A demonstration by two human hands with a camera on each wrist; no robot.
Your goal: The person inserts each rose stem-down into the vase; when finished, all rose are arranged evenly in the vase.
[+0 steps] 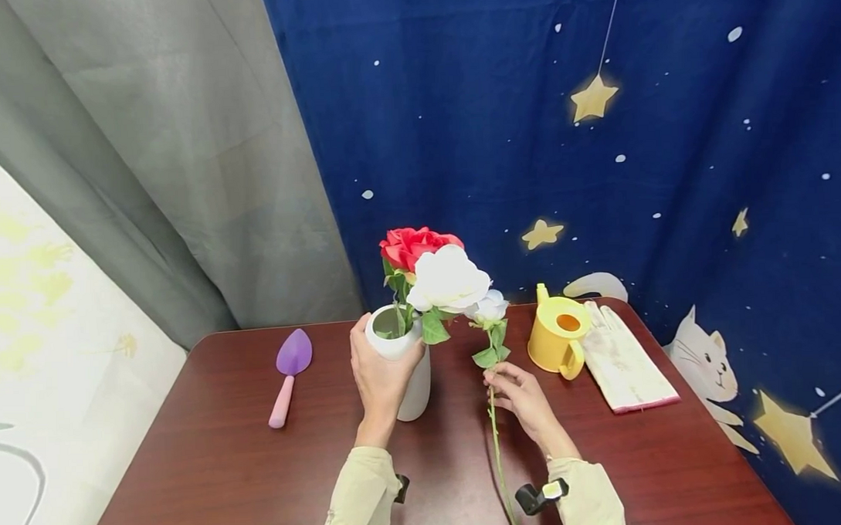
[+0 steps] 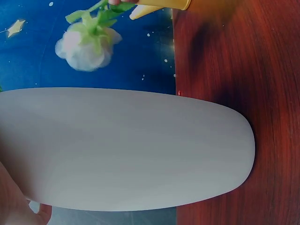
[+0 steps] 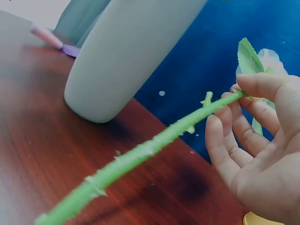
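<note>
A white vase (image 1: 415, 394) stands upright on the table, and my left hand (image 1: 384, 372) grips it around the upper part, just under the mouth. Out of the vase rise a red rose (image 1: 414, 246) and a large white flower (image 1: 450, 280), leaning right. To the right of the vase, my right hand (image 1: 524, 402) pinches the stem of a smaller white rose (image 1: 490, 306) between thumb and fingers, below its leaves. In the right wrist view its long green stem (image 3: 140, 152) slants down past the vase (image 3: 126, 56), outside it. The vase's smooth side (image 2: 126, 147) fills the left wrist view.
A yellow watering can (image 1: 550, 343) stands at the back right, beside white gloves (image 1: 626, 363) with a pink hem. On the left lies a trowel (image 1: 294, 353) with a purple blade and pink handle. Grey and blue curtains (image 1: 457, 122) hang behind the brown table (image 1: 247, 485).
</note>
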